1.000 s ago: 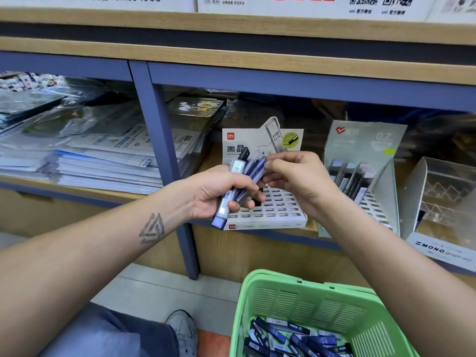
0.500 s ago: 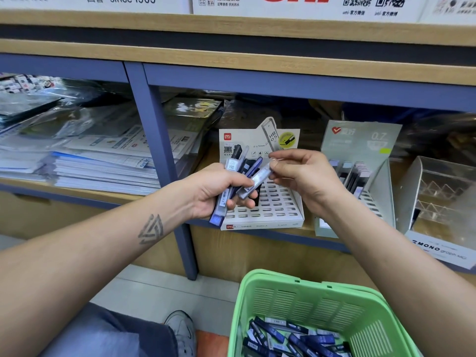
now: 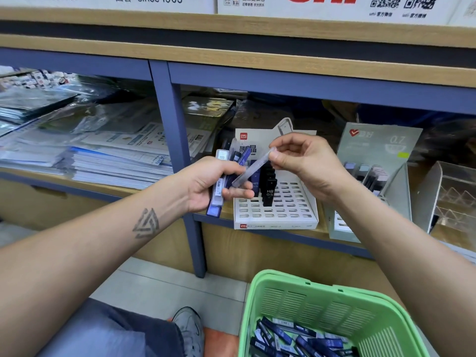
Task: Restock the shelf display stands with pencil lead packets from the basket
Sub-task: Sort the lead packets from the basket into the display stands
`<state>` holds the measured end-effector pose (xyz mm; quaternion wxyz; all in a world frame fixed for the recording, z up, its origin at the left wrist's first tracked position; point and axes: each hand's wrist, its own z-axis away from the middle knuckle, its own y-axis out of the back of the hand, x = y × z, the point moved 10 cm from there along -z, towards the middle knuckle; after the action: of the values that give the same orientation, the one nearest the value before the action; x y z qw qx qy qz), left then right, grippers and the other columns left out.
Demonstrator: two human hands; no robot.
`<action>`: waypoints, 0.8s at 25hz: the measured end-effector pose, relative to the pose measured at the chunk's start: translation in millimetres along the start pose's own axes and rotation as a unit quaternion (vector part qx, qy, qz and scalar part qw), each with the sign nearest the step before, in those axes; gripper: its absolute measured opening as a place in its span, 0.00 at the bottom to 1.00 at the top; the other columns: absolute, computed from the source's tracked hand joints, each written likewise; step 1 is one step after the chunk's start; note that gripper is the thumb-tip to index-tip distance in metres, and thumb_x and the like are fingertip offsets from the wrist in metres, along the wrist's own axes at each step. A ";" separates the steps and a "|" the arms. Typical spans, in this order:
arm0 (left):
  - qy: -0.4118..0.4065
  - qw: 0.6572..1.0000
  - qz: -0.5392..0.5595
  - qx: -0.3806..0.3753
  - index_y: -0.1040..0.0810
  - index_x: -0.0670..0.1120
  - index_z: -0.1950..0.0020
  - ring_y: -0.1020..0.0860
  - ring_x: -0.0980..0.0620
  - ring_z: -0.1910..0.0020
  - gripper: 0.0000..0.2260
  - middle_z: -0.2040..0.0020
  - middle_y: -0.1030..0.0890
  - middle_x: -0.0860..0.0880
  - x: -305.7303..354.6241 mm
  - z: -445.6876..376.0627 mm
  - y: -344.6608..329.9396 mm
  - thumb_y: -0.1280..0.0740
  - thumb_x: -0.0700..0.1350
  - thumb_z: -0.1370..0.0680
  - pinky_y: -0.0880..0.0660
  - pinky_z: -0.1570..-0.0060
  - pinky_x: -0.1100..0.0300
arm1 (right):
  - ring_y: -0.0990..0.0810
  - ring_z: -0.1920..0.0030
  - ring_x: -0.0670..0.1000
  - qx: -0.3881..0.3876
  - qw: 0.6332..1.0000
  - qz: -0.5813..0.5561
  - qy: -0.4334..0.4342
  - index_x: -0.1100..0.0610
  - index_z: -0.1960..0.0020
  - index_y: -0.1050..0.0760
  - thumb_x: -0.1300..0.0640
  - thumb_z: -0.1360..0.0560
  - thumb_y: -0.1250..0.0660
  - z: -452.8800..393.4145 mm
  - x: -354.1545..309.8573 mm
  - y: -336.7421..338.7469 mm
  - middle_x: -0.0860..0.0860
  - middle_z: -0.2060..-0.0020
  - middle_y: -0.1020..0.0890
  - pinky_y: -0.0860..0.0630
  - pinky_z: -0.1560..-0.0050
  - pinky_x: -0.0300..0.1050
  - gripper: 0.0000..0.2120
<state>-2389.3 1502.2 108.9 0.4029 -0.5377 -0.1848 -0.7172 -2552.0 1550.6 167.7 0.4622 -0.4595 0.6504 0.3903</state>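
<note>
Head view: right hand (image 3: 306,166) pinches one slim translucent lead packet (image 3: 251,170); left hand (image 3: 208,184) grips several blue ones.

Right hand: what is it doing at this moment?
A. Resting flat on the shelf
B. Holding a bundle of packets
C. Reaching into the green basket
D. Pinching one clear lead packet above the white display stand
D: the right hand pinches a single clear lead packet above the white display stand, while the left hand holds the bundle of packets.
</note>
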 end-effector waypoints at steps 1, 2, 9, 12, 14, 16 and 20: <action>0.001 1.000 -0.014 0.027 0.25 0.33 0.42 0.16 0.41 0.66 0.08 0.57 0.18 0.34 -0.6 0.0 8.9 0.37 0.36 0.19 0.33 0.84 0.67 | 0.18 0.61 0.49 0.016 0.999 0.040 0.007 0.61 0.51 0.18 0.67 0.27 0.26 -2.5 -2.8 3.3 0.54 0.60 0.16 0.18 0.55 0.43 0.06; 0.000 0.998 -0.033 0.057 0.25 0.34 0.46 0.16 0.41 0.68 0.04 0.58 0.18 0.33 -0.9 0.2 18.9 0.37 0.35 0.19 0.33 0.84 0.66 | 0.18 0.62 0.48 0.035 0.995 0.091 0.013 0.59 0.53 0.18 0.66 0.27 0.25 -5.2 -5.5 6.4 0.54 0.61 0.16 0.19 0.57 0.42 0.06; 0.008 0.990 -0.089 0.110 0.28 0.40 0.56 0.27 0.51 0.77 0.05 0.70 0.24 0.42 -3.1 1.8 46.5 0.34 0.34 0.22 0.34 0.82 0.67 | 0.17 0.50 0.53 0.023 0.862 0.494 0.112 0.52 0.46 0.15 0.55 0.24 0.26 -6.6 -14.4 -40.0 0.50 0.53 0.14 0.20 0.48 0.53 0.07; 0.011 0.992 -0.080 0.098 0.28 0.40 0.56 0.27 0.51 0.77 0.05 0.70 0.24 0.42 -1.5 1.9 45.8 0.34 0.34 0.22 0.34 0.82 0.67 | 0.18 0.49 0.58 0.017 0.821 0.555 0.135 0.51 0.45 0.16 0.54 0.23 0.29 -9.0 -12.0 -56.7 0.54 0.52 0.15 0.22 0.48 0.53 0.07; 0.011 0.993 -0.078 0.092 0.28 0.40 0.57 0.27 0.51 0.77 0.05 0.70 0.24 0.42 -0.6 0.9 46.0 0.34 0.35 0.22 0.35 0.82 0.67 | 0.19 0.52 0.60 0.015 0.804 0.576 0.145 0.52 0.47 0.17 0.55 0.23 0.29 -11.3 -8.7 -63.6 0.55 0.54 0.16 0.25 0.47 0.52 0.06; 0.010 0.993 -0.075 0.090 0.27 0.40 0.56 0.28 0.51 0.77 0.05 0.70 0.24 0.41 0.5 0.3 46.8 0.33 0.34 0.22 0.35 0.82 0.67 | 0.20 0.54 0.60 0.013 0.791 0.593 0.146 0.52 0.50 0.18 0.55 0.22 0.30 -13.2 -4.9 -67.6 0.55 0.57 0.17 0.29 0.47 0.50 0.04; 0.010 0.994 -0.072 0.087 0.27 0.39 0.55 0.28 0.52 0.78 0.04 0.70 0.23 0.41 1.2 -1.0 46.3 0.34 0.34 0.22 0.35 0.82 0.66 | 0.21 0.54 0.59 0.007 0.786 0.603 0.136 0.52 0.53 0.19 0.56 0.23 0.30 -16.0 -3.4 -69.3 0.53 0.58 0.18 0.34 0.46 0.49 0.01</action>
<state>-2354.0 1473.0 101.9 0.3973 -0.4783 -0.2807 -0.7311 -2489.0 1517.6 169.5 0.0429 -0.0192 0.8537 0.5187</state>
